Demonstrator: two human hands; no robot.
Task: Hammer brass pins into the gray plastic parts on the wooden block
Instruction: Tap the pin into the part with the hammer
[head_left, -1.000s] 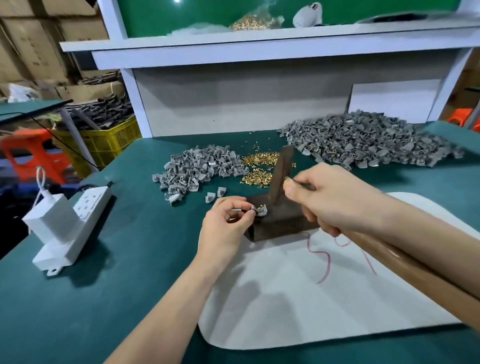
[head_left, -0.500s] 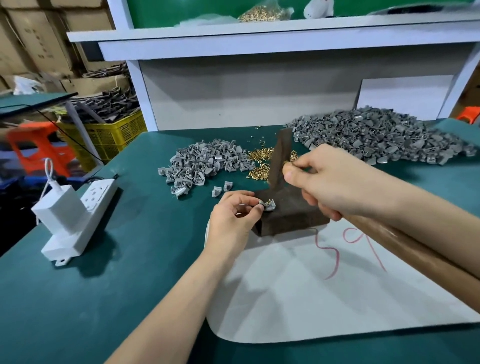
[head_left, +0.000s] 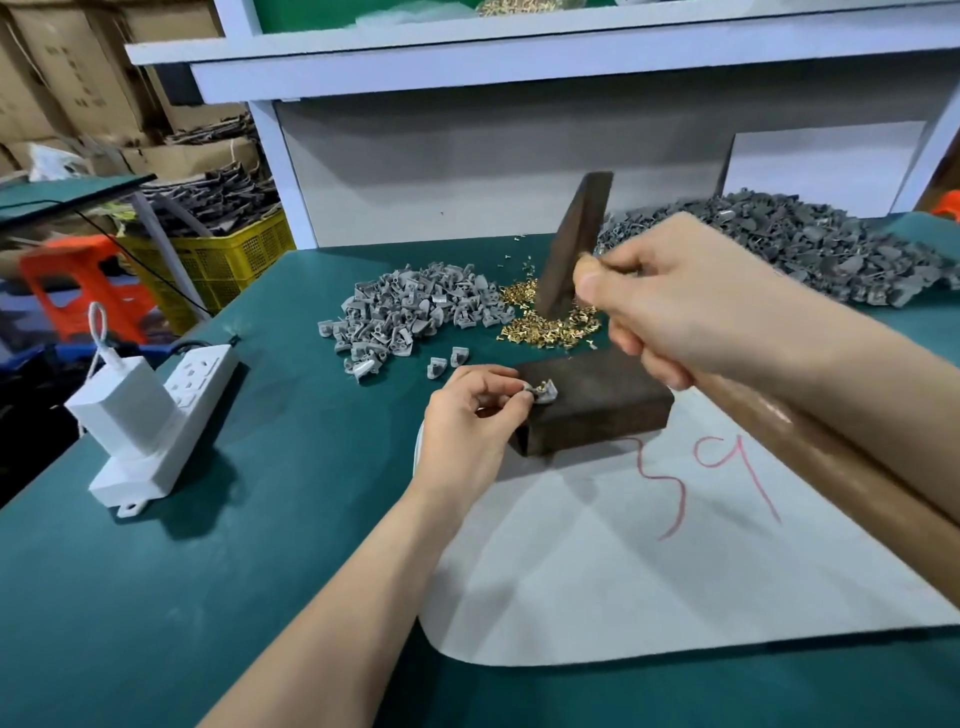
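A: Where the left hand (head_left: 470, 415) sits at the near-left corner of the wooden block (head_left: 602, 415), what has it got?

B: Its thumb and fingertips pinch a gray plastic part (head_left: 545, 393), which rests on the block's top face at that corner. A glint of brass shows on the part; I can't tell whether it is one pin or more.

A: And the right hand (head_left: 675, 306)?

B: It is curled round the hammer (head_left: 571, 244), gripping the brown handle close under the dark head. The head is held up off the block, clear of the part. The handle runs back under the forearm toward the lower right.

A: The block itself?

B: It is dark wood and sits at the far-left edge of a white mat (head_left: 649, 571) with red marks (head_left: 717, 478) scrawled on it. The mat lies on the green table (head_left: 208, 571).

A: The supplies?

B: A loose heap of brass pins (head_left: 540, 327) lies just beyond the block, partly behind the hammer head. Right beside it on the left is a small pile of gray parts (head_left: 410, 312), with two loose parts (head_left: 448, 364) near the left hand. A much larger gray pile (head_left: 831, 254) spreads at the far right.

A: Anything else?

B: A white power strip (head_left: 202, 374) with a charger (head_left: 122, 402) plugged in sits well apart on the left. Beyond the table's edge are a yellow crate (head_left: 223, 260) and an orange stool (head_left: 78, 280).
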